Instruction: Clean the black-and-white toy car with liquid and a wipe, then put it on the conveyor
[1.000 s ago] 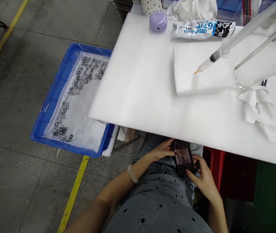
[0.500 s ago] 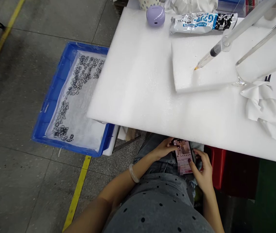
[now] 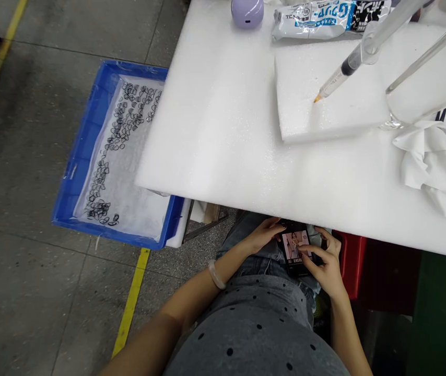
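Note:
A smartphone (image 3: 296, 263) lies over my lap below the table edge, its screen lit with a picture on a dark background. My left hand (image 3: 264, 236) holds it by its left side, fingers partly hidden beneath it. From the right, my right hand (image 3: 328, 263) grips around the phone's other side. Its thumb and a finger come close together over the screen. A pale bangle (image 3: 216, 275) circles my left wrist.
A white foam sheet (image 3: 207, 141) covers the table above my lap. On it are a syringe (image 3: 338, 78), a silver tube pack (image 3: 317, 21), a purple case (image 3: 247, 11) and crumpled tissue (image 3: 429, 159). A blue tray (image 3: 76, 151) holds several black loops. A red stool (image 3: 354, 263) shows right.
The phone's screen has gone from a pink page to a picture on black. My right thumb and a finger have moved in over the screen. The view has shifted slightly.

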Motion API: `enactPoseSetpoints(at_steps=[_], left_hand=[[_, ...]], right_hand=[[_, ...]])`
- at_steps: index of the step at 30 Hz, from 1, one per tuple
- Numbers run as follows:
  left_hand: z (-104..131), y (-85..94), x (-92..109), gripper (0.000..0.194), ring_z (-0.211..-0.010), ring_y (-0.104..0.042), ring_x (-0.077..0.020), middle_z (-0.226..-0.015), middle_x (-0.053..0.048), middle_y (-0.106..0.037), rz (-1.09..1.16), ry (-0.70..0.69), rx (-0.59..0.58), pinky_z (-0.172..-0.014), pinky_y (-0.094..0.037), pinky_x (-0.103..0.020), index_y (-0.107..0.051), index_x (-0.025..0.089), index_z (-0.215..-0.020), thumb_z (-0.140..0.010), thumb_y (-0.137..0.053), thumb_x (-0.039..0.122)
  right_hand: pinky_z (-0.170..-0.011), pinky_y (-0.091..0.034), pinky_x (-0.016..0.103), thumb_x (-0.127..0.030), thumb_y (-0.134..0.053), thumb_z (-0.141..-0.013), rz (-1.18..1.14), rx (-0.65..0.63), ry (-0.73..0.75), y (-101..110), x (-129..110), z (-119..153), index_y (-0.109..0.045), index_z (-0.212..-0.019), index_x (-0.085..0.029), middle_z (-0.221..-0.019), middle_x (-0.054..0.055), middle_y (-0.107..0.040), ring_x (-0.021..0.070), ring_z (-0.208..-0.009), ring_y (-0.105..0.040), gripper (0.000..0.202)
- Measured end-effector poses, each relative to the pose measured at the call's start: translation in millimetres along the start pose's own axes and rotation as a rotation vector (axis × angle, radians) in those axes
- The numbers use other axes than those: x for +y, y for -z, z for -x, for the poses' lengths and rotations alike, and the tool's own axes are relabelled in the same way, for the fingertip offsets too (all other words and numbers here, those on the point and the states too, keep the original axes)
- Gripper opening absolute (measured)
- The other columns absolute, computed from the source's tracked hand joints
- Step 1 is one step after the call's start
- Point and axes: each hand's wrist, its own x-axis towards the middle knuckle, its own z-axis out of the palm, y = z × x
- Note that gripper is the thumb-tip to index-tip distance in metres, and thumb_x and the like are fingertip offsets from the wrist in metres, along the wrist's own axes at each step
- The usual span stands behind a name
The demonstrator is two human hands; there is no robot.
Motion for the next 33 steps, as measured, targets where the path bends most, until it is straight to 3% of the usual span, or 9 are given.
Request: enactPoseSetpoints(at_steps=[3,8,19,25,33], left_hand=[[-1,-0.5,0,0.058,-0.116,-0.059,-0.0295,-0.138,-0.014,-0.061,0.005,-0.012,-0.002,-0.08,-0.049,-0.034,-0.064,0.019,-0.13,-0.082,-0.074,0.048],[-2,0.7,0,0.061,-0.104,-0.061,-0.0266,-0.132,-0.014,-0.063,-0.007,-0.015,-0.025,-0.071,-0.045,-0.032,-0.065,0.019,-0.129,-0.083,-0.071,0.058],[-3,0.2,-3,0.058,-0.097,-0.061,-0.0233,-0.125,-0.012,-0.067,0.009,-0.037,-0.013,-0.071,-0.043,-0.031,-0.065,0.019,-0.129,-0.084,-0.071,0.055],[-1,-0.7,1,0.058,-0.097,-0.061,-0.0228,-0.127,-0.012,-0.066,0.025,-0.038,-0.012,-0.072,-0.045,-0.031,-0.066,0.02,-0.128,-0.082,-0.073,0.053],[-1,0.1,-1,0.052,-0.094,-0.06,-0.0213,-0.124,-0.011,-0.068,0.024,-0.03,0.002,-0.072,-0.042,-0.031,-0.068,0.02,-0.125,-0.084,-0.072,0.051]], right_hand=[[-0.108,-0.035,0.061,-0.034,-0.064,-0.088,0.03,-0.059,-0.015,3,1,2,-0.072,-0.117,-0.033,-0.149,0.006,-0.038,0.0382,-0.134,-0.035,0.03],[-0.107,-0.038,0.064,-0.036,-0.063,-0.088,0.04,-0.193,-0.028,11,3,3,-0.041,-0.149,-0.04,-0.155,0.006,-0.029,0.039,-0.138,-0.029,0.066],[-0.11,-0.035,0.067,-0.03,-0.054,-0.09,-0.057,-0.198,-0.001,16,7,4,-0.031,-0.154,-0.044,-0.156,0.004,-0.032,0.0371,-0.142,-0.028,0.069],[-0.11,-0.033,0.068,-0.027,-0.055,-0.091,-0.098,-0.186,0.021,16,12,6,-0.062,-0.128,-0.043,-0.157,-0.002,-0.031,0.0384,-0.144,-0.026,0.042],[-0.111,-0.032,0.067,-0.019,-0.051,-0.085,-0.138,-0.186,0.014,16,13,5,-0.045,-0.146,-0.043,-0.156,0.001,-0.034,0.0364,-0.142,-0.029,0.066]])
